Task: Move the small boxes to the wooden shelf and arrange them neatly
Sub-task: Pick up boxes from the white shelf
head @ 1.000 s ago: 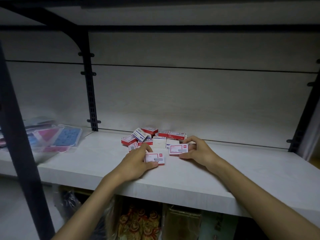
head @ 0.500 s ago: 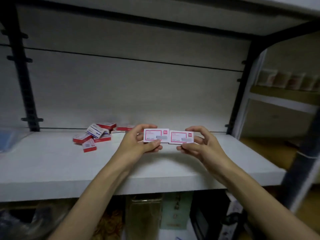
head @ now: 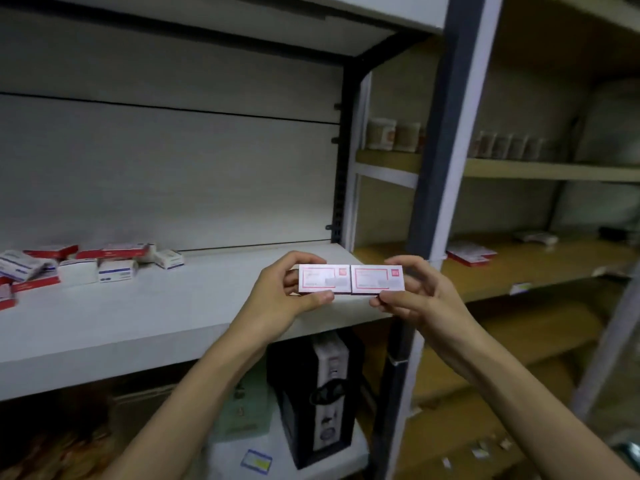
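View's swung right: wooden shelf (head: 540,268) now in sight, w/ a few boxes (head: 470,253) already on it. White shelf (head: 166,317) keeps the leftover pile (head: 86,265). Left hand (head: 277,303) & right hand (head: 419,299), fingers pinching one small box each – left box (head: 323,279), right box (head: 378,278) – lifted clear, edges touching, mid-carry. Drop-off looks next.
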Demonstrator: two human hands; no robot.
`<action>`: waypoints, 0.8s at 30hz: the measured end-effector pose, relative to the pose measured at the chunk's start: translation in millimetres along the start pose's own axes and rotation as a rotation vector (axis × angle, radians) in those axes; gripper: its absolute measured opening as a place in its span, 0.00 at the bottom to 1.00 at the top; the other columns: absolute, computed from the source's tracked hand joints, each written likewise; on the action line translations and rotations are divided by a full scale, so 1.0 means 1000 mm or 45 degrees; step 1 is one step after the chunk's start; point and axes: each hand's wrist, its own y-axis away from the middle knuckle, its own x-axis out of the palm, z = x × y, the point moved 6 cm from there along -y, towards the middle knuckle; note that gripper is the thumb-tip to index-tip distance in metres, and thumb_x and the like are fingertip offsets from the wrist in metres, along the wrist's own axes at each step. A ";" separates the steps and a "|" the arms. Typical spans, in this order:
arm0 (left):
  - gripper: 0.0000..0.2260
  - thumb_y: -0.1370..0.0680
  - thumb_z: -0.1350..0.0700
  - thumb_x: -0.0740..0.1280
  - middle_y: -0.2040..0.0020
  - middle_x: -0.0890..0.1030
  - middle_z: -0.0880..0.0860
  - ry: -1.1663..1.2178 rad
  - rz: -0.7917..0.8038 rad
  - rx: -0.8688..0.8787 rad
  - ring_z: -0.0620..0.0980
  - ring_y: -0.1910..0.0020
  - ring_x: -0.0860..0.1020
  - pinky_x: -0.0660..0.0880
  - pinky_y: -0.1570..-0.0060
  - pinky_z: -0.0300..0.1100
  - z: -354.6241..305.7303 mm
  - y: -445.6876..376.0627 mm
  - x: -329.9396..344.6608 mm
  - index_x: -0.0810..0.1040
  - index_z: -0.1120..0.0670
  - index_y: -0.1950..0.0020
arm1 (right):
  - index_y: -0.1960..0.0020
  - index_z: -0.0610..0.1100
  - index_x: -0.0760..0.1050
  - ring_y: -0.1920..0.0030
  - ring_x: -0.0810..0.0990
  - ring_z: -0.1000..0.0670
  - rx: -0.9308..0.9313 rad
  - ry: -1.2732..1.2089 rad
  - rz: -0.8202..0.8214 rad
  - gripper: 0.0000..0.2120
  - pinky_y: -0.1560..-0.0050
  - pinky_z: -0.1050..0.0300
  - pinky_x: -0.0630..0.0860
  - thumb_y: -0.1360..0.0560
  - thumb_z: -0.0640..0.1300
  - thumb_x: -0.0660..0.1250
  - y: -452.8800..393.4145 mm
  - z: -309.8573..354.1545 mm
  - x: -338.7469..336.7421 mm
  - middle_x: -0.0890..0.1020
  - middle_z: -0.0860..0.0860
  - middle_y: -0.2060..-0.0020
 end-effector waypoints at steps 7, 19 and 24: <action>0.19 0.29 0.63 0.77 0.47 0.85 0.43 -0.075 0.083 -0.018 0.40 0.45 0.82 0.78 0.48 0.35 -0.005 -0.020 0.156 0.80 0.48 0.41 | 0.37 0.42 0.74 0.47 0.86 0.41 0.018 0.089 -0.022 0.25 0.48 0.53 0.84 0.31 0.30 0.73 0.024 0.013 -0.155 0.86 0.41 0.47; 0.17 0.26 0.52 0.75 0.42 0.77 0.40 -0.373 0.017 -0.166 0.39 0.44 0.75 0.77 0.49 0.34 0.027 -0.083 0.324 0.77 0.41 0.39 | 0.36 0.43 0.74 0.51 0.87 0.41 0.127 0.253 -0.032 0.25 0.50 0.55 0.84 0.30 0.30 0.74 -0.013 0.006 -0.337 0.87 0.43 0.50; 0.17 0.26 0.50 0.75 0.44 0.69 0.43 -0.570 -0.044 -0.129 0.42 0.45 0.71 0.69 0.54 0.28 0.039 -0.127 0.345 0.78 0.42 0.38 | 0.36 0.45 0.74 0.50 0.87 0.44 0.181 0.338 -0.019 0.24 0.45 0.51 0.82 0.29 0.34 0.75 -0.062 -0.012 -0.384 0.87 0.45 0.50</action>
